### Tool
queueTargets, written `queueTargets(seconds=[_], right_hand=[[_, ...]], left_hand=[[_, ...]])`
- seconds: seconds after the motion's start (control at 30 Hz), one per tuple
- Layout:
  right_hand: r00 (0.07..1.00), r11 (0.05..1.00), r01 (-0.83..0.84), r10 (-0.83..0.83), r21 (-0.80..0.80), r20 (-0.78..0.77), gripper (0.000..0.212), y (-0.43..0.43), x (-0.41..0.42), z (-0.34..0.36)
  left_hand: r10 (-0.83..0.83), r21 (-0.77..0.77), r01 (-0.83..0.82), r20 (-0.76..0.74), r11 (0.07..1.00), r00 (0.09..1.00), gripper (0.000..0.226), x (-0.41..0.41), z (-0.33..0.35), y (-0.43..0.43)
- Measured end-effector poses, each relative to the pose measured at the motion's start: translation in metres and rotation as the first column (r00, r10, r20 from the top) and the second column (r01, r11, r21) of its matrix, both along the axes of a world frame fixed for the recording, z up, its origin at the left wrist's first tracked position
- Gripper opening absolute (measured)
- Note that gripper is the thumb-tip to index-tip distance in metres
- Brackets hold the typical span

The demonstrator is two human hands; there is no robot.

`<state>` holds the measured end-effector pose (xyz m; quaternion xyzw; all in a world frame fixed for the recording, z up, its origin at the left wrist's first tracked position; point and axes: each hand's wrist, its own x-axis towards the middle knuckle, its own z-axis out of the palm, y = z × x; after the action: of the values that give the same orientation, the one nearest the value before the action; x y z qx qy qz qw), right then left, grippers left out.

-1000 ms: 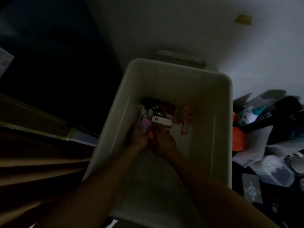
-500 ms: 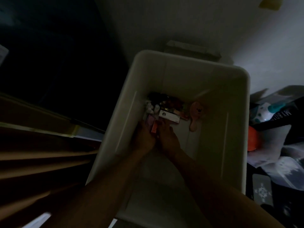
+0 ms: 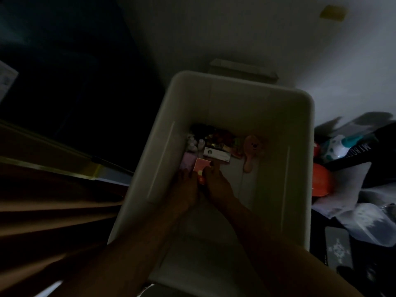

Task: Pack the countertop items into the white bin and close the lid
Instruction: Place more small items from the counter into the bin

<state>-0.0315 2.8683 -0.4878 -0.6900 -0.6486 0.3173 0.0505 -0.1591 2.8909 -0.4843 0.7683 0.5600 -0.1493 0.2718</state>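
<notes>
Hands meet low inside the bin (image 3: 235,82), centre frame. Right hand (image 3: 216,184) pinches a pink box (image 3: 201,167) at its lower right edge. Left hand (image 3: 186,186) lies against that box's left side, its grip too dark to tell. White box (image 3: 216,156) and pink brush (image 3: 250,150) lie just above.

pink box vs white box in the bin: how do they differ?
Colour: pink box is pink, white box white with a round dark logo. The left hand and right hand grip the pink box; the white box lies untouched. Pink box sits nearer the person, white box behind it. Both are small cartons in the bin.
</notes>
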Motion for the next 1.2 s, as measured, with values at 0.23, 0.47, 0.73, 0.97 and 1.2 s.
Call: queueTargets(seconds=[0.23, 0.47, 0.73, 0.97, 1.2], right_hand=[[0.999, 0.999, 0.005, -0.007, -0.039, -0.047, 0.048, -0.010, 0.008, 0.002], [0.996, 0.997, 0.070, -0.072, -0.022, -0.052, 0.046, -0.008, 0.005, -0.003], [0.894, 0.953, 0.298, -0.300, -0.061, -0.334, 0.038, -0.001, -0.002, 0.001], [0.898, 0.950, 0.289, -0.310, -0.115, -0.311, 0.056, 0.001, -0.005, -0.005], [0.913, 0.971, 0.237, -0.235, -0.035, -0.333, 0.079, 0.008, -0.004, 0.001]], left_hand=[[-0.054, 0.033, 0.053, 0.043, 0.998, 0.998, 0.059, 0.001, -0.004, 0.002], [-0.009, 0.047, 0.005, 0.087, 0.999, 0.996, 0.066, -0.004, -0.004, 0.000], [0.147, -0.021, -0.145, 0.152, 0.989, 0.977, 0.074, -0.004, -0.001, -0.002], [0.206, -0.057, -0.199, 0.220, 0.978, 0.953, 0.081, -0.005, 0.002, -0.002], [0.208, -0.048, -0.202, 0.257, 0.978, 0.944, 0.078, -0.008, 0.001, 0.001]])
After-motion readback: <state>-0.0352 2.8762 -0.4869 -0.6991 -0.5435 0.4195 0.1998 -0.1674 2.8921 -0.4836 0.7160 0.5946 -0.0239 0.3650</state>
